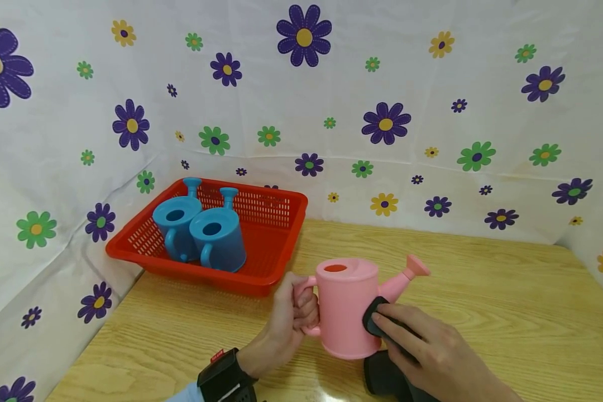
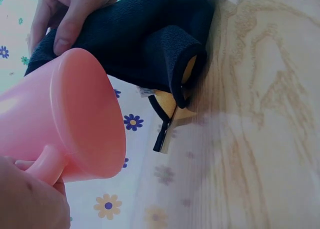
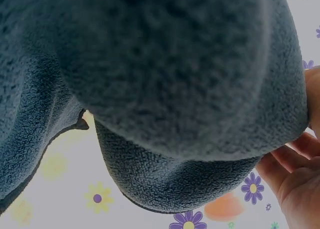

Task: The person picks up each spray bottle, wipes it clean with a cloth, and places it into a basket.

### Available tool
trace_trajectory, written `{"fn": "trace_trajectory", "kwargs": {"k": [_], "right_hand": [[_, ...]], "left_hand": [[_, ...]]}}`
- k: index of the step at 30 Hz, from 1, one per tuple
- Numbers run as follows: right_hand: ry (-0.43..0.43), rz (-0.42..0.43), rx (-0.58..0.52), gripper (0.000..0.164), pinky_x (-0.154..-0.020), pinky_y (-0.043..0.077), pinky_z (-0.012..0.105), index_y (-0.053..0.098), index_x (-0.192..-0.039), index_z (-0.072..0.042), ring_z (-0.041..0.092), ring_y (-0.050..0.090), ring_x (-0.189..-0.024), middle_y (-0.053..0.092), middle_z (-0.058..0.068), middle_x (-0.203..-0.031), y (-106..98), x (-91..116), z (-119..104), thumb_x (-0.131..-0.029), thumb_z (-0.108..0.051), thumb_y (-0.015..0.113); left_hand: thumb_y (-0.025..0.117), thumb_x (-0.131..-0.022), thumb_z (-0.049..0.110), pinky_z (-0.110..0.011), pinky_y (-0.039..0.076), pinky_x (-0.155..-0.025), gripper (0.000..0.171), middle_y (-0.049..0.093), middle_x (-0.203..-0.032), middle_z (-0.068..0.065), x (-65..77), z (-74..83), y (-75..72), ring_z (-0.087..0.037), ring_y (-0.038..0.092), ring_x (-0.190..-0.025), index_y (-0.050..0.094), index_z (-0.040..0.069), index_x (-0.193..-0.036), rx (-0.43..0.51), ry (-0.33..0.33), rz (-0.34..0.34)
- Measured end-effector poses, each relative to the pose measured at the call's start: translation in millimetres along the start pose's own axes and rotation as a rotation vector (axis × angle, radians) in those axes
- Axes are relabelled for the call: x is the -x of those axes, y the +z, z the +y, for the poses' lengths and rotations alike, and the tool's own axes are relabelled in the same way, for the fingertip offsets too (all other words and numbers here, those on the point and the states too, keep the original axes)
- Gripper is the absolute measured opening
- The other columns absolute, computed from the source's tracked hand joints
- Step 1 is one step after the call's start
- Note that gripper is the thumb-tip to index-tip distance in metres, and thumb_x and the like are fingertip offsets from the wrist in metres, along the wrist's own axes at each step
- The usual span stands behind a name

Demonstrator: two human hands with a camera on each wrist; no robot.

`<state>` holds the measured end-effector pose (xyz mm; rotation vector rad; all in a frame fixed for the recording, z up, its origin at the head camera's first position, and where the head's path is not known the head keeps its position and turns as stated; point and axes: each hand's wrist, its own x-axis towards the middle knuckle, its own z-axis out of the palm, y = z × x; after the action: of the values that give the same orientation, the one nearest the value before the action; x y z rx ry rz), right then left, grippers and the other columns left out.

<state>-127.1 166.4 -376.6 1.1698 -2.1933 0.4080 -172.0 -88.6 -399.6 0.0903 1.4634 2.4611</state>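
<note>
My left hand grips the handle of a pink watering can, its fingers curled through the loop. The can is held upright over the table, its spout pointing right. Against the can's right side, below the spout, my right hand holds a dark cloth. In the left wrist view the cloth drapes down from the right hand, showing a yellow underside, and the can's base faces the camera. The cloth fills much of the right wrist view.
A red plastic basket with slotted sides stands at the back left of the wooden table. Two blue watering cans stand inside its left part. Behind the table hangs a white flower-printed sheet.
</note>
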Motion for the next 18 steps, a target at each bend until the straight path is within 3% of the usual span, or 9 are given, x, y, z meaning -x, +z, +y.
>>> {"fn": "trace_trajectory", "kwargs": {"k": [11,18], "right_hand": [[-0.103,0.060,-0.071,0.041,-0.083,0.058,0.018,0.073,-0.119,-0.011,0.017,0.072,-0.093,0.072,0.004,-0.114,9.5,6.9,4.3,-0.108,-0.035,0.041],[-0.101,-0.001,-0.135,0.039,-0.080,0.056,0.014,0.073,-0.116,-0.014,0.011,0.069,-0.087,0.071,0.001,-0.110,8.8,10.9,6.3,-0.106,-0.038,0.043]], "left_hand": [[0.036,-0.099,0.030,-0.022,0.025,-0.050,0.040,0.032,-0.051,0.010,-1.2,5.6,-0.8,-0.007,0.029,-0.045,0.035,0.019,-0.061,0.019,0.023,0.044],[0.036,-0.099,0.030,-0.022,0.024,-0.051,0.040,0.032,-0.050,0.011,-1.1,5.8,-0.6,-0.006,0.028,-0.044,0.034,0.019,-0.061,0.037,0.026,0.058]]}}
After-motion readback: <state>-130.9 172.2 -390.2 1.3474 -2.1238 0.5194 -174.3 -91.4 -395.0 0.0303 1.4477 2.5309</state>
